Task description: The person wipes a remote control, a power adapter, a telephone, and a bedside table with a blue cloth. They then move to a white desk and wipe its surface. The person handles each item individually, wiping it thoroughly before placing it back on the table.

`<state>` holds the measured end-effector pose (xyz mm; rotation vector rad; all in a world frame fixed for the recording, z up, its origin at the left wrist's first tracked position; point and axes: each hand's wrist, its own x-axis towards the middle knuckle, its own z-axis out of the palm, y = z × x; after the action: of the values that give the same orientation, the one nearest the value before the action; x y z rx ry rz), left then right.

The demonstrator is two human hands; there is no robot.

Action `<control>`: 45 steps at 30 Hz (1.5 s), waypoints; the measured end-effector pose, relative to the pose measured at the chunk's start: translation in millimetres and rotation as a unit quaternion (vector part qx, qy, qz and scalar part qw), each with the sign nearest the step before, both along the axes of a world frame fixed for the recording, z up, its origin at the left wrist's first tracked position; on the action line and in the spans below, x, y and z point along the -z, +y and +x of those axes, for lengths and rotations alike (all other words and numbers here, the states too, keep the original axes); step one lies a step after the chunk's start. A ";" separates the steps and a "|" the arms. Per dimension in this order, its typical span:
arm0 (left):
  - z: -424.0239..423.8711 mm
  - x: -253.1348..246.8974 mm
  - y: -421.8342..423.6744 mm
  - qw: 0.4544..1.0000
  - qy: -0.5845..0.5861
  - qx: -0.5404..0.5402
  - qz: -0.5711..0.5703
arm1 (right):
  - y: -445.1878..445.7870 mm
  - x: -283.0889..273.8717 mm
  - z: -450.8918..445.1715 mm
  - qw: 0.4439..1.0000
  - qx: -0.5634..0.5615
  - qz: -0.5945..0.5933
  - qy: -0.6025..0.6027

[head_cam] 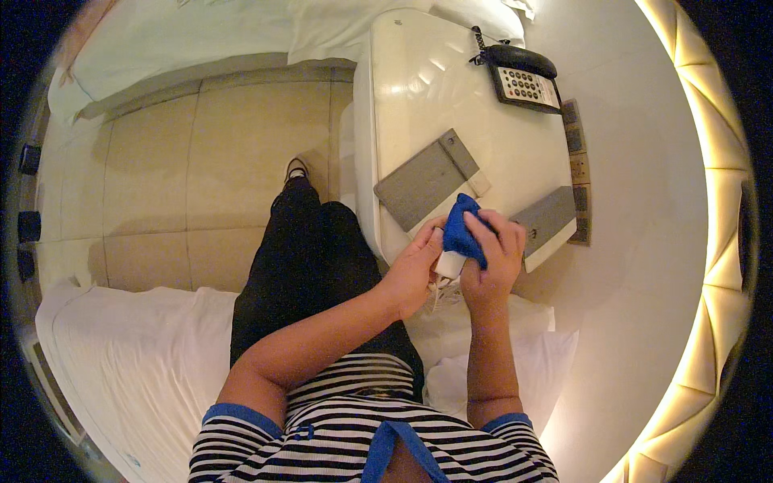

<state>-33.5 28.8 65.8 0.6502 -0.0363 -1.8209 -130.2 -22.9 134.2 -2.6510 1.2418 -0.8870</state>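
Both hands meet over the near end of the white bedside table (423, 102). My left hand (418, 265) grips a small white block-shaped item (449, 265), and a pale cord shows just beneath it. My right hand (496, 253) holds a blue cloth (462, 232) against the upper part of that item, covering it. What exactly the white item is, I cannot tell. A grey flat folder or pad (423, 178) lies on the table just beyond the hands. Another grey and white flat piece (546, 223) lies right of my right hand.
A black corded telephone (525, 78) stands at the table's far right corner. Wall sockets and switches (578, 169) line the wall beside the table. White-sheeted beds lie ahead (229, 30) and behind at the left (139, 356). Tiled floor (253, 157) shows between them.
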 end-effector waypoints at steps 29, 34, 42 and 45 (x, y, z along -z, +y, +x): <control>-50.6 57.3 -103.8 0.720 -0.639 -0.095 -0.254 | -41.3 92.8 -89.4 0.940 0.308 0.111 -0.090; 33.8 39.8 -82.2 0.503 -0.848 -0.111 -0.125 | -40.1 87.4 -88.2 0.925 0.348 0.124 -0.094; 56.3 38.5 -54.9 0.536 -0.843 0.048 -0.016 | -15.1 61.0 -111.2 0.916 0.345 0.050 -0.199; 60.0 50.5 -51.1 0.559 -0.827 0.053 -0.009 | 23.5 45.8 -102.2 0.927 0.276 0.115 -0.227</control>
<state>26.5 -22.3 15.3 2.1337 -1.3491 -0.6336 -232.5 0.6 88.4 -1.7811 1.8354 -1.2347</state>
